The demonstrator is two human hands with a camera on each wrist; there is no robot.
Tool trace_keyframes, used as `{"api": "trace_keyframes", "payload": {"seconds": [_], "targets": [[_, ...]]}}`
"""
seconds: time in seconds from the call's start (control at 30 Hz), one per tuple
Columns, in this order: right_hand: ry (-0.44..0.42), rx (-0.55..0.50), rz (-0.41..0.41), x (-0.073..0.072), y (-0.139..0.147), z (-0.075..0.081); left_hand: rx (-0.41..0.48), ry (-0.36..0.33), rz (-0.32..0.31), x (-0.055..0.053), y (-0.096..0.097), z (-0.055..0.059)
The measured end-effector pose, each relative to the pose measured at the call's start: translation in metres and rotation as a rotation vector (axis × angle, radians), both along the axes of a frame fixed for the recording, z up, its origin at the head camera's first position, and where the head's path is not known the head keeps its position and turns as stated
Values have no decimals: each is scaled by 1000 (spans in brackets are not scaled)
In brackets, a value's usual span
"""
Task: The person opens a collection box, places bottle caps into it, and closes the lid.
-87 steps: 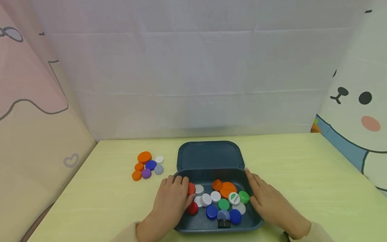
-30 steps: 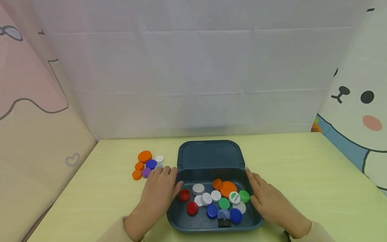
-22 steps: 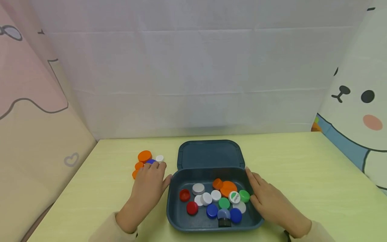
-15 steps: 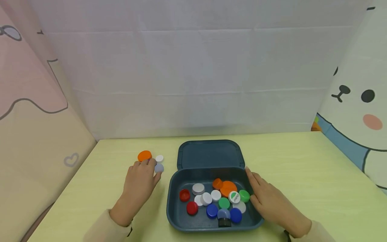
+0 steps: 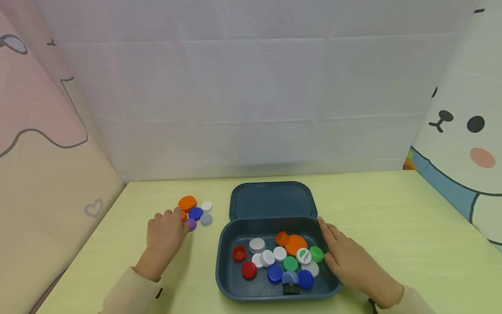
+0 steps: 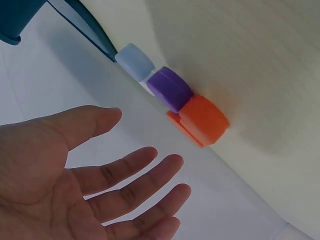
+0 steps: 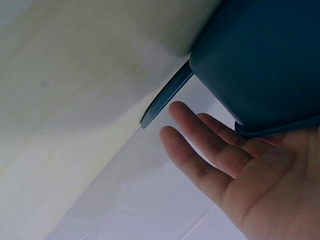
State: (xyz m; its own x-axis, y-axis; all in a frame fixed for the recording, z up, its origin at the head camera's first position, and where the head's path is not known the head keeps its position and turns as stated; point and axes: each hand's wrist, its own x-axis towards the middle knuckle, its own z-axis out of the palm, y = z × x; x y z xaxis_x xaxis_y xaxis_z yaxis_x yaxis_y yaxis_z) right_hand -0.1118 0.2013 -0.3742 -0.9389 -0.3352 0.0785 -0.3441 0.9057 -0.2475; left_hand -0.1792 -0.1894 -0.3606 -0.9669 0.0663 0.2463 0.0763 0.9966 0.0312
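Currently the left hand point(image 5: 166, 233) is released: fingers spread, nothing held, just beside the purple cap point(image 5: 190, 224) and small orange cap point(image 5: 183, 216); contact unclear. Both sit in the loose cap cluster on the tabletop point(image 5: 392, 218), left of the box point(image 5: 220, 261). The right hand point(image 5: 349, 264) rests along the box's right side, fingers extended, no grasp. Risks: caps are packed close, so an off-centre pinch could scatter neighbours or snag two. A sideways shove from the right hand could slide the box.
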Motion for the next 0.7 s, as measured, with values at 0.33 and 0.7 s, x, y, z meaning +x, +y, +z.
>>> {"api": "trace_keyframes", "payload": {"seconds": [0.33,0.7], "targets": [[-15,-4,-6,0,0,1,-26,-187,65,-7,-14,-7],[-10,-4,-2,0,0,0,-23,-249,78,-12,-17,-13]]}}
